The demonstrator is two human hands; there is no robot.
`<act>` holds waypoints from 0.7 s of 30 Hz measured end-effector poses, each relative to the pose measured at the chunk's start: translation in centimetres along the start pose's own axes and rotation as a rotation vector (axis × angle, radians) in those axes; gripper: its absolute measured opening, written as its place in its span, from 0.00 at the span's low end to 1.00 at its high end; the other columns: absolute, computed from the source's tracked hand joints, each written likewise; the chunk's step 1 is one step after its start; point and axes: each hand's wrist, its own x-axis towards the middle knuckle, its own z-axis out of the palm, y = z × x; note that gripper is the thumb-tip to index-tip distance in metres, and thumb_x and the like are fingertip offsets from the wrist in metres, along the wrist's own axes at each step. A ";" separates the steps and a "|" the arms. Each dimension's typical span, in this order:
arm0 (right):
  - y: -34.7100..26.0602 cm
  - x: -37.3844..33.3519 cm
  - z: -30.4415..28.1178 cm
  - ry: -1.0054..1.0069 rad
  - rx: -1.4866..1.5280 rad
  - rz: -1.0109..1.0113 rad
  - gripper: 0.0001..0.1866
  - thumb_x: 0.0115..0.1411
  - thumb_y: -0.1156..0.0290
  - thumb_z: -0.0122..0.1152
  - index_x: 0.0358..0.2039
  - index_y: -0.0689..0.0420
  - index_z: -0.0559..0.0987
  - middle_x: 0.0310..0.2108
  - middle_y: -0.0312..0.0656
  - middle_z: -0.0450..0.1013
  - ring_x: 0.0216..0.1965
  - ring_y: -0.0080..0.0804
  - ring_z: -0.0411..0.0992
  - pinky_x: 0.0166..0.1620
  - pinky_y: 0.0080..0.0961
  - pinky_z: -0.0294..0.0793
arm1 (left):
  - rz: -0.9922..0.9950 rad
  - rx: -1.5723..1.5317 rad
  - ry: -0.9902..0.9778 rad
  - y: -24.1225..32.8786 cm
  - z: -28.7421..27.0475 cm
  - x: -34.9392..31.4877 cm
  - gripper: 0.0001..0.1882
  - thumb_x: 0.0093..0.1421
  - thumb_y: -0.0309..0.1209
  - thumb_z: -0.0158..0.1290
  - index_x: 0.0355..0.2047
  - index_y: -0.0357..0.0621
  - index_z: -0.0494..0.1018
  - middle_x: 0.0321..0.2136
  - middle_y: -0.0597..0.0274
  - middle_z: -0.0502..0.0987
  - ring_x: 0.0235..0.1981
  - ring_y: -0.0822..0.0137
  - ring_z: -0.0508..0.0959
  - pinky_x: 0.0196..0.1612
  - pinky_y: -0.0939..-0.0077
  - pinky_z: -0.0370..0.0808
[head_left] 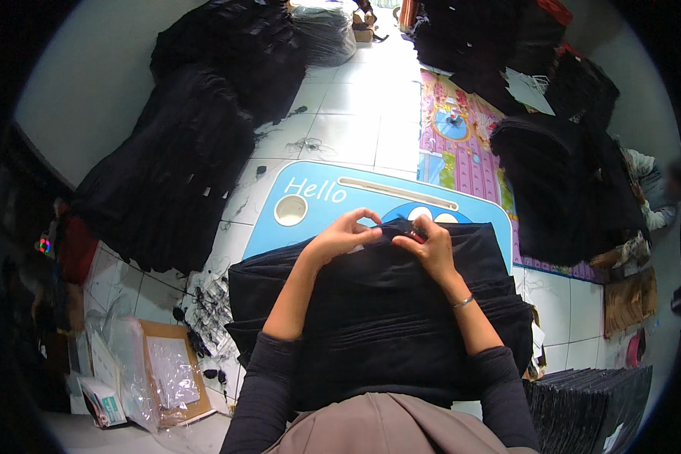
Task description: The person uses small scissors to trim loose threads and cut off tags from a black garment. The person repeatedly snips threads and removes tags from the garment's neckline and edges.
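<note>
Head view: the black cloth (386, 284) lies layered in front of the person, its far part resting on the blue table (261, 234) and its near part reaching the person's lap; its visible layer edges run mainly left to right, the far edge slanting so that its right end sits farther from the person; the near end is partly hidden, so the full long axis cannot be told. A small gathered portion of the far edge is raised between the two hands and points away from the person. The left hand (340, 240) pinches this portion between thumb and index finger; the right hand (433, 248) closes on it from the opposite side, just beside the left fingertips; a small red item (416, 236) shows at the right fingers, too small to identify.

Beyond the cloth, the table surface carries a round recess (290, 210) at left and a long slot (397, 193) along the far side; white floor tiles (348, 98) extend past it. A colourful mat (461, 144) lies to the right; black garments (174, 166) are heaped at far left, and a dark fabric pile (545, 189) stands at right; cardboard (159, 333) with clear plastic lies at lower left; a stack of dark sheets (583, 412) occupies lower right.
</note>
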 end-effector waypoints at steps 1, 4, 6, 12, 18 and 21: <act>-0.1 -0.1 0.1 -0.029 0.012 -0.044 0.25 0.47 0.55 0.76 0.26 0.59 0.71 0.16 0.42 0.67 0.18 0.30 0.65 0.25 0.28 0.66 | 0.071 0.146 0.025 0.3 -0.1 -1.0 0.20 0.57 0.34 0.63 0.46 0.44 0.72 0.25 0.67 0.77 0.24 0.79 0.70 0.28 0.85 0.66; -0.5 -0.3 0.7 0.033 0.045 -0.040 0.20 0.48 0.62 0.75 0.28 0.59 0.72 0.18 0.43 0.70 0.21 0.37 0.71 0.27 0.30 0.70 | 0.237 0.686 0.298 0.4 0.7 -4.1 0.21 0.46 0.29 0.65 0.42 0.46 0.74 0.25 0.62 0.79 0.24 0.64 0.75 0.31 0.69 0.69; -1.0 -0.1 1.0 0.122 0.096 -0.014 0.15 0.50 0.70 0.73 0.30 0.58 0.73 0.20 0.45 0.73 0.24 0.44 0.76 0.29 0.33 0.73 | 0.346 1.298 0.645 -0.3 1.9 -5.8 0.20 0.44 0.22 0.61 0.39 0.47 0.75 0.25 0.64 0.74 0.31 0.62 0.75 0.37 0.68 0.66; -2.5 -0.4 0.8 0.223 -0.020 -0.068 0.10 0.53 0.81 0.64 0.32 0.58 0.72 0.22 0.49 0.73 0.26 0.49 0.76 0.28 0.36 0.71 | 0.234 0.959 1.112 -3.1 3.1 -8.4 0.20 0.43 0.09 0.51 0.37 0.39 0.69 0.33 0.56 0.73 0.38 0.55 0.75 0.45 0.61 0.73; -2.1 1.0 2.5 0.166 -0.144 -0.022 0.08 0.56 0.77 0.62 0.33 0.59 0.71 0.24 0.50 0.74 0.27 0.52 0.76 0.28 0.40 0.70 | 0.206 -0.432 0.719 -3.9 -1.3 -11.5 0.20 0.58 0.14 0.54 0.48 0.42 0.61 0.35 0.57 0.78 0.38 0.73 0.79 0.41 0.80 0.77; -1.8 1.4 3.7 -0.008 -0.256 0.104 0.06 0.57 0.76 0.61 0.33 0.59 0.71 0.24 0.49 0.75 0.29 0.53 0.76 0.29 0.43 0.72 | 0.229 -0.567 0.549 -4.8 -1.8 -11.8 0.17 0.65 0.24 0.53 0.50 0.42 0.61 0.33 0.59 0.78 0.37 0.76 0.77 0.40 0.81 0.75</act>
